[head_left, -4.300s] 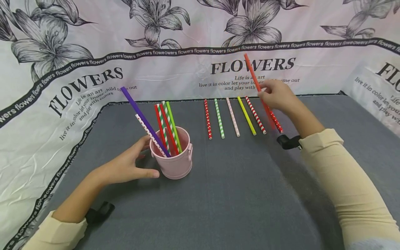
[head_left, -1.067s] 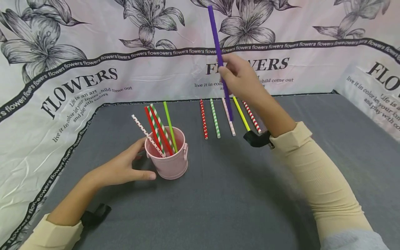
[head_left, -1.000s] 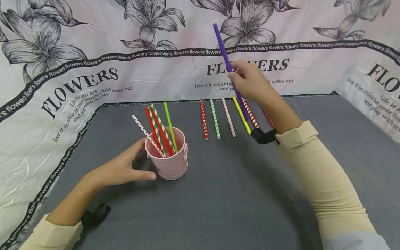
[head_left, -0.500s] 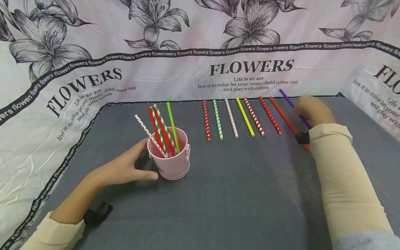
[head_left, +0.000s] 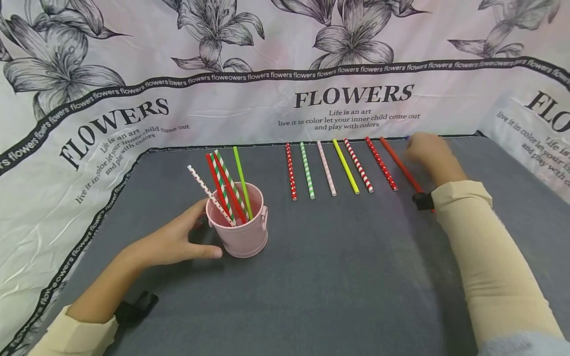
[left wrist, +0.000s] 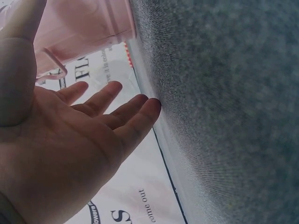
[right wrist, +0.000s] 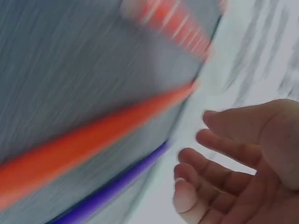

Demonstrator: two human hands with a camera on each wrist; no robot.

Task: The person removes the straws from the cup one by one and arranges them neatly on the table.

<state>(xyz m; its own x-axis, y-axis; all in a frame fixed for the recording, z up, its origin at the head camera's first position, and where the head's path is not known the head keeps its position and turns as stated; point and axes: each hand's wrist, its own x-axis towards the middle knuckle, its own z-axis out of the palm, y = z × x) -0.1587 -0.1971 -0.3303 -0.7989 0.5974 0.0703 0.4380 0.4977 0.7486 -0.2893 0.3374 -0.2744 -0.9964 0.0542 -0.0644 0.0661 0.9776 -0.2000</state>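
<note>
A pink bucket [head_left: 244, 237] holds several straws: a white one with dots [head_left: 209, 193], red ones, green-and-white striped ones and a lime green one [head_left: 242, 180]. My left hand [head_left: 173, 240] is beside the bucket on its left, fingers and thumb spread; in the left wrist view the palm is bare. At the far right, my right hand [head_left: 434, 155] hovers over a purple straw [right wrist: 114, 189] lying on the table, mostly hidden in the head view. The right wrist view shows the fingers loosely bent, apart from the straw, holding nothing. Left of it lies an orange-red straw [head_left: 403, 165].
Several more straws lie in a row along the table's back edge, among them a green striped one [head_left: 308, 170], a yellow one [head_left: 346, 166] and a red striped one [head_left: 358, 165]. Behind them rises a white flower-print cloth [head_left: 240, 109]. The table [head_left: 311, 287] is grey.
My right hand laid down the orange-red straw, took the purple straw from the bucket, carried it right and let go of it beside the orange-red one. The left hand stayed by the bucket.
</note>
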